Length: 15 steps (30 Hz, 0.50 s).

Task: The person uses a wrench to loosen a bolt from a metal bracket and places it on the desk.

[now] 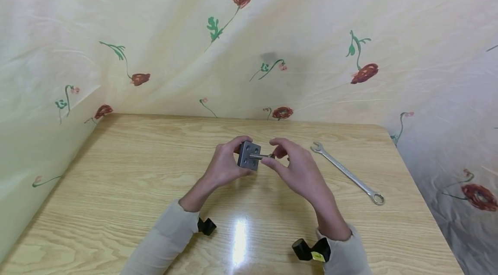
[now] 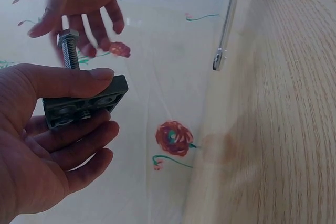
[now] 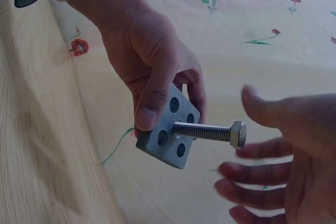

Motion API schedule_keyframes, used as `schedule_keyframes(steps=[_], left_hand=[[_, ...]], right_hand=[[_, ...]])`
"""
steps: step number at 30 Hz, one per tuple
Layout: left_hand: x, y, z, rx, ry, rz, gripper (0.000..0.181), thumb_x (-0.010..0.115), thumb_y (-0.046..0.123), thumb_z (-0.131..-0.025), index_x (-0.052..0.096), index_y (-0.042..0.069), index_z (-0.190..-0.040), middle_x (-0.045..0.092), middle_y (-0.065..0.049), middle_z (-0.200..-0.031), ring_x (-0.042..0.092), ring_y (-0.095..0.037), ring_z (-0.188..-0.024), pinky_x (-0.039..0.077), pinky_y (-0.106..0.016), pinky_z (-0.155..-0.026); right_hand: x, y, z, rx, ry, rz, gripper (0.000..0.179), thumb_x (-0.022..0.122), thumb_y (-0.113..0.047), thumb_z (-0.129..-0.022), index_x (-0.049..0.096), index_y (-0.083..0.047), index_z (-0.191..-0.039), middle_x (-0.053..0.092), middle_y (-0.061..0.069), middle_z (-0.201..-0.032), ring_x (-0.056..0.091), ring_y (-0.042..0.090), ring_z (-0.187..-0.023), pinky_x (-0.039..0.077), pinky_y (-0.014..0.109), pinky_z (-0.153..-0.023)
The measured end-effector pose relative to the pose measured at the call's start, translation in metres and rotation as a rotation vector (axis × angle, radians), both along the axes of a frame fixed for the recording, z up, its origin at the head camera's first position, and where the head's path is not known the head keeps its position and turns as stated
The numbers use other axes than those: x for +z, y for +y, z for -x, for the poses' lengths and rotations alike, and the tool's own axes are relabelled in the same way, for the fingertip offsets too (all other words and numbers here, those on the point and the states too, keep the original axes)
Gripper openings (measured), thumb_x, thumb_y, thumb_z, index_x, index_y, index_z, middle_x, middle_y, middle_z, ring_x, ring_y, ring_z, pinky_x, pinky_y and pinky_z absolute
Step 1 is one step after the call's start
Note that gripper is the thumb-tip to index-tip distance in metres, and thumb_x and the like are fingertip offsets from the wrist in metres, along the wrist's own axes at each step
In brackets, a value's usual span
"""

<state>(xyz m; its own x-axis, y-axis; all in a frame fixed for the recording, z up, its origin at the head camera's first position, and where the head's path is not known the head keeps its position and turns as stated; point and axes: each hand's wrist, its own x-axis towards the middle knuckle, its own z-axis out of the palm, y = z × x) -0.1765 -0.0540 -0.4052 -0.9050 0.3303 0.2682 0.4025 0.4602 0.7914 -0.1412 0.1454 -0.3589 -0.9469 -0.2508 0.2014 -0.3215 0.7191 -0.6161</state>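
Note:
My left hand (image 1: pixel 222 163) grips a square grey metal plate (image 3: pixel 167 142) by its edges, thumb on one side and fingers on the other. A hex-head bolt (image 3: pixel 205 131) stands in the plate's middle hole, with holes around it near the corners. Much of its threaded shank sticks out toward my right hand (image 1: pixel 298 170). In the right wrist view, the right thumb and fingers are spread around the bolt head, with a gap between them and the metal. The left wrist view shows the plate's other face, partly covered by fingers.
A combination wrench (image 1: pixel 346 171) lies slantwise on the wooden table (image 1: pixel 136 188), right of my right hand. Flower-patterned cloth (image 1: pixel 171 50) hangs behind the table and along its sides. A black wrist camera (image 1: pixel 311 250) sits at the right sleeve.

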Motion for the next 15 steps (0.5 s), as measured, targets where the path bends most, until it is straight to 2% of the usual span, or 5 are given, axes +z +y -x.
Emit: schedule_keyframes(steps=[4, 6, 9, 15], left_hand=[[-0.0003, -0.0001, -0.0004, 0.003, 0.009, 0.001, 0.075, 0.089, -0.001, -0.057, 0.058, 0.006, -0.125, 0.072, -0.015, -0.106, 0.070, -0.027, -0.089, 0.055, -0.047, -0.082], [-0.0003, -0.0002, -0.0006, 0.004, 0.010, 0.003, 0.075, 0.089, -0.001, -0.057, 0.058, 0.006, -0.124, 0.073, -0.015, -0.105, 0.070, -0.027, -0.088, 0.055, -0.046, -0.082], [-0.0002, -0.0002, -0.0006, 0.002, 0.007, 0.004, 0.075, 0.089, -0.001, -0.057, 0.058, 0.007, -0.124, 0.073, -0.014, -0.104, 0.070, -0.026, -0.088, 0.055, -0.046, -0.082], [0.0018, -0.0003, -0.0005, 0.003, 0.003, 0.010, 0.074, 0.089, 0.000, -0.058, 0.058, 0.008, -0.125, 0.073, -0.014, -0.107, 0.070, -0.026, -0.090, 0.055, -0.044, -0.082]], right_hand=[[0.0001, -0.0008, 0.0005, -0.028, -0.035, -0.022, 0.031, 0.062, -0.038, -0.093, 0.068, -0.012, -0.109, 0.070, 0.002, -0.081, 0.058, 0.012, -0.067, 0.044, 0.025, -0.057], [0.0000, -0.0014, 0.0005, -0.029, -0.016, -0.033, 0.027, 0.062, -0.036, -0.093, 0.071, -0.012, -0.102, 0.070, 0.001, -0.078, 0.057, 0.009, -0.064, 0.044, 0.023, -0.056], [-0.0002, -0.0020, -0.0003, -0.017, 0.033, -0.033, 0.022, 0.066, -0.031, -0.091, 0.074, -0.012, -0.097, 0.072, 0.000, -0.078, 0.058, 0.009, -0.067, 0.044, 0.022, -0.057], [-0.0020, -0.0010, -0.0009, 0.049, 0.151, 0.008, 0.017, 0.075, -0.018, -0.083, 0.074, -0.011, -0.099, 0.074, 0.001, -0.088, 0.065, 0.012, -0.077, 0.047, 0.024, -0.064]])
